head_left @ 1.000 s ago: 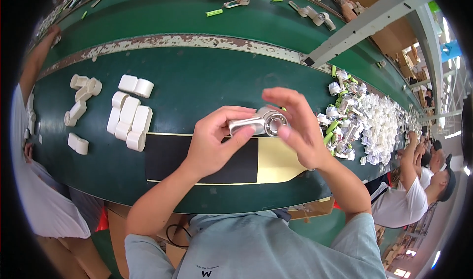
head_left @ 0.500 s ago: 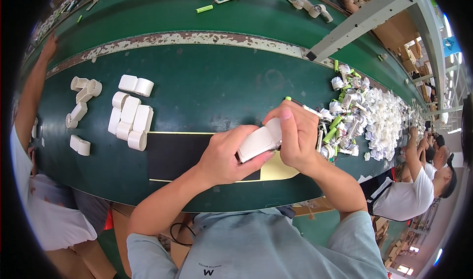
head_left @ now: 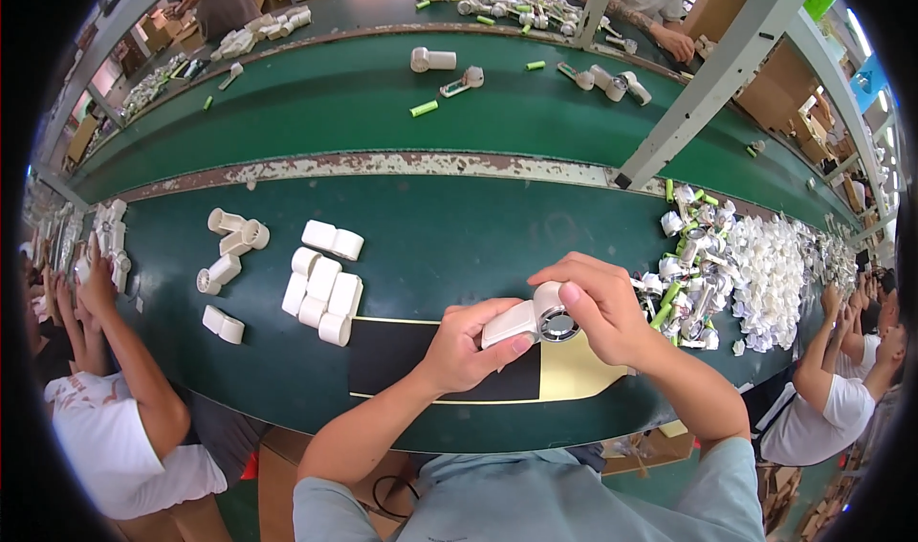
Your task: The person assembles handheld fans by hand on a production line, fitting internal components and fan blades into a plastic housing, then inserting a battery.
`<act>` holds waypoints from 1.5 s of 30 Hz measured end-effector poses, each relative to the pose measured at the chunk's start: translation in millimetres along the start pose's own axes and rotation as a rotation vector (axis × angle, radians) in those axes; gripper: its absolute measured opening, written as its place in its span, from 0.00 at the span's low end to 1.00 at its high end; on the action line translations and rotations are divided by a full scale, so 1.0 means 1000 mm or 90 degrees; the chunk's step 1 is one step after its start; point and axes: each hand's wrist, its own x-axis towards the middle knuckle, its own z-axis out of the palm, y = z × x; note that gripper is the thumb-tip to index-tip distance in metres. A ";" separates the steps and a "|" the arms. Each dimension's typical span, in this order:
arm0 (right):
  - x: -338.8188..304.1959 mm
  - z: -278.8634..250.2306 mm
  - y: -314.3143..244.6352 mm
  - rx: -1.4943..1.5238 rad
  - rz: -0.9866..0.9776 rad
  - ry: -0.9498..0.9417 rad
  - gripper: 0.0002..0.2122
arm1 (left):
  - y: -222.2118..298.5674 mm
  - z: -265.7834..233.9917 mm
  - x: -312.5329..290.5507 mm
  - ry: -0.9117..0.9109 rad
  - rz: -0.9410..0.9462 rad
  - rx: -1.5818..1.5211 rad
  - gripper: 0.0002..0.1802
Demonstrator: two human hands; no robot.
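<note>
A white plastic body like a small handheld fan [head_left: 509, 325] is held in front of me above a black and yellow mat [head_left: 402, 355]. My left hand [head_left: 466, 349] is closed around its flat rectangular handle, thumb along the near side. The fingers of my right hand [head_left: 604, 314] grip the round head, whose open face shows a dark centre inside a shiny ring. To the left of the mat lies a cluster of white housings [head_left: 325, 284], laid close together. Farther left are several more loose housings [head_left: 229, 241].
At right spreads a heap of fan innards with green cylindrical cells [head_left: 681, 284], beside a pile of white crumpled-looking pieces [head_left: 765, 279]. A green belt [head_left: 325, 102] beyond a worn rail carries scattered parts. A grey metal post [head_left: 712, 83] rises at far right. People work on both sides and across.
The fan has turned in my hands, so its round head's ringed face now shows. My right hand has shifted around the head. The view has tilted up, revealing more of the far side.
</note>
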 end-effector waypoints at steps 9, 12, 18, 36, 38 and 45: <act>0.021 -0.022 0.014 0.084 0.024 -0.093 0.16 | -0.007 0.001 0.009 0.013 -0.114 -0.184 0.30; 0.065 -0.028 0.048 0.150 0.219 -0.075 0.16 | -0.013 -0.009 0.011 0.130 -0.023 0.043 0.37; 0.133 -0.069 0.162 0.371 0.382 0.266 0.27 | 0.038 -0.058 0.029 0.216 0.055 0.630 0.34; 0.382 0.068 0.207 -0.376 0.059 0.115 0.31 | 0.056 -0.144 0.046 0.154 -0.095 0.458 0.25; 0.394 0.046 0.242 -0.469 0.038 0.164 0.29 | 0.042 -0.099 0.053 0.104 -0.131 0.102 0.24; 0.362 0.060 0.165 -0.350 0.070 0.011 0.18 | 0.011 -0.076 0.034 0.186 -0.415 -0.405 0.33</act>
